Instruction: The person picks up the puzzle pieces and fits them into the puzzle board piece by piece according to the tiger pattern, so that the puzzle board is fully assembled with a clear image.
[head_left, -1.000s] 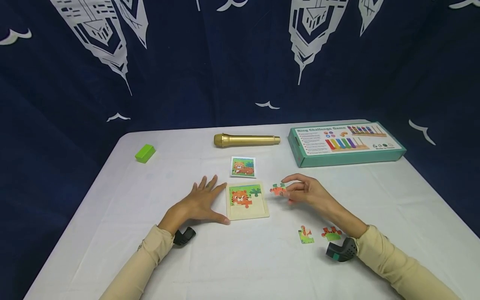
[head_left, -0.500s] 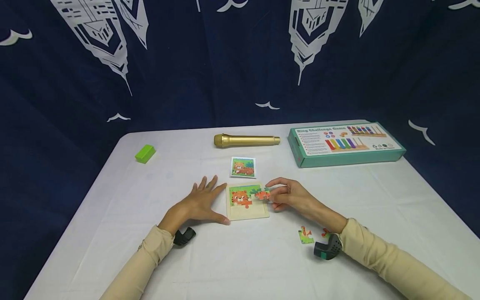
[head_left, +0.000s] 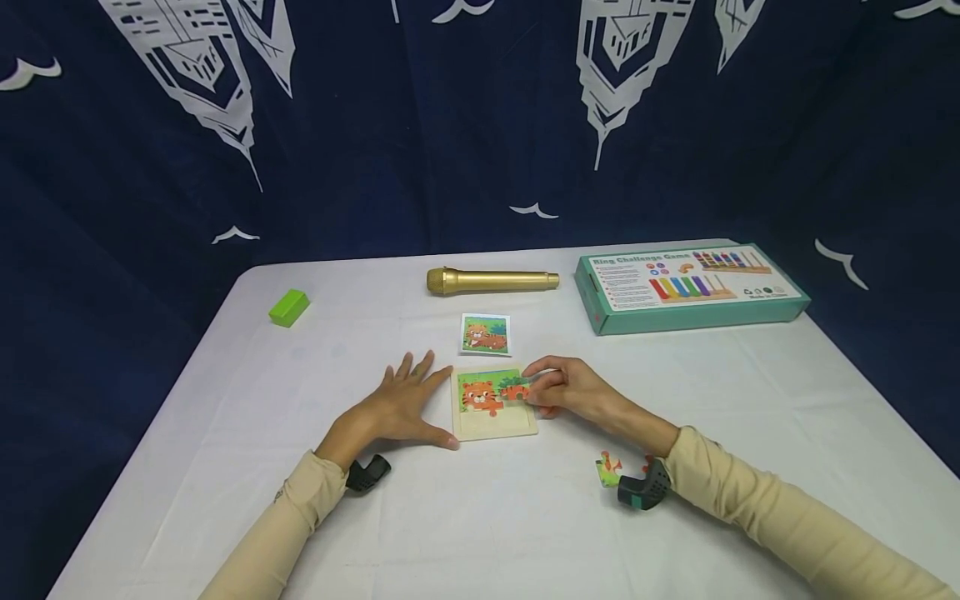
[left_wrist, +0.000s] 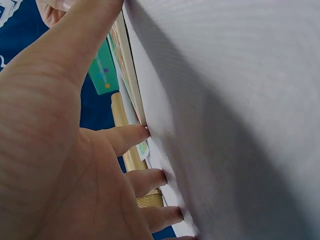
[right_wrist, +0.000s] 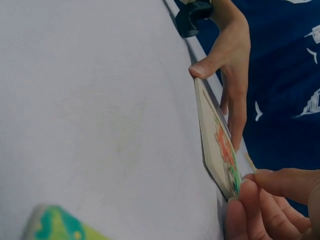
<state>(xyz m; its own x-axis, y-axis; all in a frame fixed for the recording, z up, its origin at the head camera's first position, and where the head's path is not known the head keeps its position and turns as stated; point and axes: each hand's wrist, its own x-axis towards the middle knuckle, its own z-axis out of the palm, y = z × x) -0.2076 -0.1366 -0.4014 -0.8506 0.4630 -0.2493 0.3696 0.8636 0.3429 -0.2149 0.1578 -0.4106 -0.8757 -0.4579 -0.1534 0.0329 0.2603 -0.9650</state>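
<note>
A shallow wooden puzzle tray (head_left: 495, 427) lies mid-table, its upper part filled with tiger pieces (head_left: 480, 396). My left hand (head_left: 401, 407) is spread on the cloth, thumb and index fingertip at the tray's left edge. With my right hand (head_left: 573, 390) I pinch an orange-and-green jigsaw piece (head_left: 514, 391) over the tray's right side, beside the tiger's head. In the right wrist view the fingertips of my right hand (right_wrist: 272, 200) are right at the tray's end (right_wrist: 210, 155), and the pinched piece is mostly hidden there.
Behind the tray lies a tiger picture card (head_left: 485, 335), then a gold microphone (head_left: 492, 282). A green game box (head_left: 693, 292) is at back right, a green block (head_left: 289, 307) at back left. A loose puzzle piece (head_left: 608, 469) lies near my right wrist, another partly hidden beside it.
My right hand has moved left with the jigsaw piece, from beside the tray to over its right part. The wrist camera now partly covers the loose pieces. My left hand has stayed put.
</note>
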